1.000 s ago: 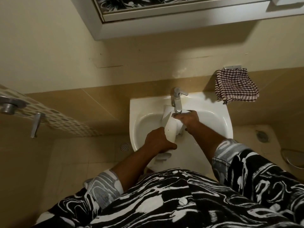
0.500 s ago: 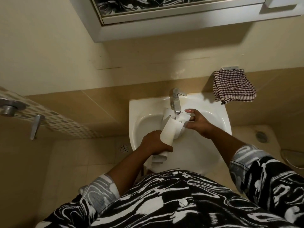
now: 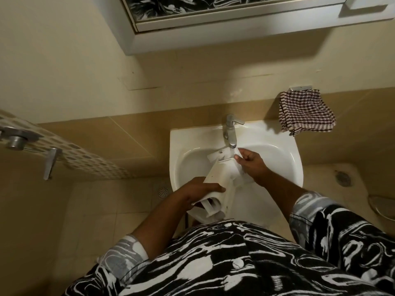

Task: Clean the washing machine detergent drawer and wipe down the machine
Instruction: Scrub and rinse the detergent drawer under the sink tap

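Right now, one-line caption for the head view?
Left hand grips detergent drawer over sink; right hand holds its far end under the tap.

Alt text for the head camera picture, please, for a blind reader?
A person holds a white plastic detergent drawer over a white ceramic sink, left hand gripping its near end, right hand pinching its far end under the chrome tap. A checked cloth hangs nearby.
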